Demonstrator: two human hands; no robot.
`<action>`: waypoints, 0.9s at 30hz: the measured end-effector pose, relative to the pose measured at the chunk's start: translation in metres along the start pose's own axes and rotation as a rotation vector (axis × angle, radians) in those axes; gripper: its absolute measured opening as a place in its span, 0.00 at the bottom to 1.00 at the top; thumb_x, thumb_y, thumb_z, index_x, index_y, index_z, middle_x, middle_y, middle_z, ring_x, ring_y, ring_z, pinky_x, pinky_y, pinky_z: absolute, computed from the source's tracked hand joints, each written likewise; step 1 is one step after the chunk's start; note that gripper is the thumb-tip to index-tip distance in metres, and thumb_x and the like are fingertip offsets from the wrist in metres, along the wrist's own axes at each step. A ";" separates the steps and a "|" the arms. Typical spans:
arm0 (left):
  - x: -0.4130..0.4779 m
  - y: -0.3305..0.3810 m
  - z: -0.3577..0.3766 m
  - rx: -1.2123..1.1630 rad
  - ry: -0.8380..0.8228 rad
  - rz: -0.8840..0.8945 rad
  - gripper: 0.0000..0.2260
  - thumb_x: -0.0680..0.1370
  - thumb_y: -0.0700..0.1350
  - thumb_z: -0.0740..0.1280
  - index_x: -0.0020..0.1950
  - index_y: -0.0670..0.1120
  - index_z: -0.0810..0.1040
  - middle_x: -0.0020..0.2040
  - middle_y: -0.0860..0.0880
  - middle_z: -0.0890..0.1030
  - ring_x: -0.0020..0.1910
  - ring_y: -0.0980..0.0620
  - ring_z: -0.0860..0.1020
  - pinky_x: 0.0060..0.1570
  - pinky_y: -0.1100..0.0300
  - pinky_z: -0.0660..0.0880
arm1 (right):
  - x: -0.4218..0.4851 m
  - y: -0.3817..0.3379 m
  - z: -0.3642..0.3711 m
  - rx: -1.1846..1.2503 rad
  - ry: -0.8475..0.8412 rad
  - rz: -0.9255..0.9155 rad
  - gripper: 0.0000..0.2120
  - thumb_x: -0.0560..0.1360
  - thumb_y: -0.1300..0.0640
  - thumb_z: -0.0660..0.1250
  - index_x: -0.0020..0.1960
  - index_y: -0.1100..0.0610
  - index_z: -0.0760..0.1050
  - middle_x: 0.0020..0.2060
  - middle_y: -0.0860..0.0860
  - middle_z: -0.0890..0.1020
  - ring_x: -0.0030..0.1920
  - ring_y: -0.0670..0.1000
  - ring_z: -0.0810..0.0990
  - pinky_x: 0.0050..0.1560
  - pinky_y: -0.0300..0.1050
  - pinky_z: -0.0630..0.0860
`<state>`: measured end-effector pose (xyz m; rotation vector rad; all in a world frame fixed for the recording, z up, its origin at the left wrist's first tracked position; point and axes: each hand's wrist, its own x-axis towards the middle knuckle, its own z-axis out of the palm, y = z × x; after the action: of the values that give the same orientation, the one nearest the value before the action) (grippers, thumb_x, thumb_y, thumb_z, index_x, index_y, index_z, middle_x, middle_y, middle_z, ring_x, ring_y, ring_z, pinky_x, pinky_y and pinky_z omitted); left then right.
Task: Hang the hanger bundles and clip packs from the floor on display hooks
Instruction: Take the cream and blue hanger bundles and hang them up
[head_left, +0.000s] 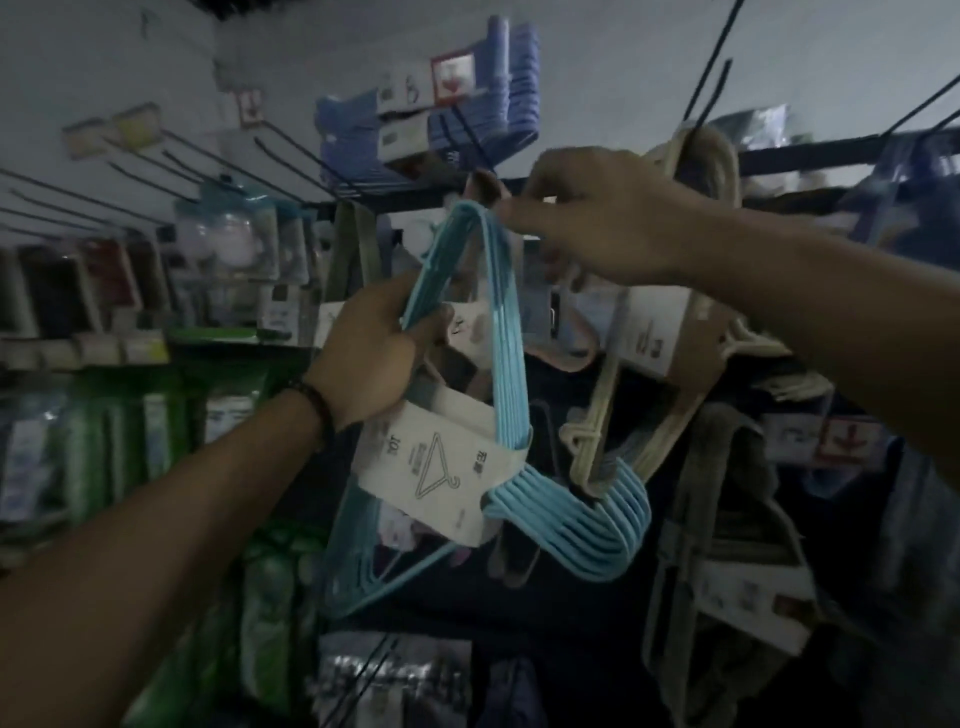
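Note:
A bundle of light blue hangers (511, 395) with a white paper band (441, 467) is held up in front of the display wall. My left hand (374, 353) grips its left side, fingers curled round the blue bars. At the bundle's top corner my right hand (597, 218) pinches the hangers with its fingertips. A cream hanger bundle (613, 447) hangs just behind, to the right. Blue hanger bundles (467, 119) hang higher up on a black display hook (470, 137).
Long bare black hooks (218, 156) stick out from the wall at upper left and upper right. Packaged goods (234, 244) hang at left, green packs (156, 431) below them. Grey hanger bundles (727, 571) hang at lower right.

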<state>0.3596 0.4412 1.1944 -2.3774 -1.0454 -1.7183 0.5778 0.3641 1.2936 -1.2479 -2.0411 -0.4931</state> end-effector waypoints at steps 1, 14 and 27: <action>-0.006 -0.007 -0.008 -0.006 -0.006 0.009 0.07 0.84 0.44 0.67 0.59 0.51 0.83 0.47 0.50 0.85 0.46 0.59 0.82 0.47 0.58 0.78 | -0.001 -0.015 0.009 0.043 -0.002 -0.020 0.27 0.81 0.32 0.61 0.58 0.56 0.78 0.47 0.55 0.85 0.44 0.56 0.85 0.50 0.59 0.82; -0.113 -0.145 -0.131 -0.076 -0.080 -0.045 0.15 0.76 0.61 0.75 0.59 0.59 0.81 0.53 0.58 0.84 0.52 0.57 0.82 0.50 0.49 0.82 | 0.003 -0.170 0.178 0.389 -0.121 0.067 0.15 0.70 0.43 0.82 0.47 0.52 0.84 0.39 0.51 0.88 0.38 0.49 0.87 0.41 0.53 0.85; -0.207 -0.245 -0.153 -1.359 -0.337 -1.327 0.44 0.73 0.75 0.66 0.72 0.39 0.79 0.68 0.35 0.80 0.69 0.36 0.79 0.75 0.37 0.69 | -0.092 -0.244 0.253 0.189 0.231 -0.467 0.25 0.71 0.41 0.81 0.51 0.57 0.72 0.43 0.50 0.80 0.37 0.48 0.77 0.32 0.44 0.76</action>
<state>0.0687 0.4681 0.9924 -2.7218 -2.5013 -3.3317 0.3004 0.3516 1.0591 -0.5688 -2.1162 -0.6085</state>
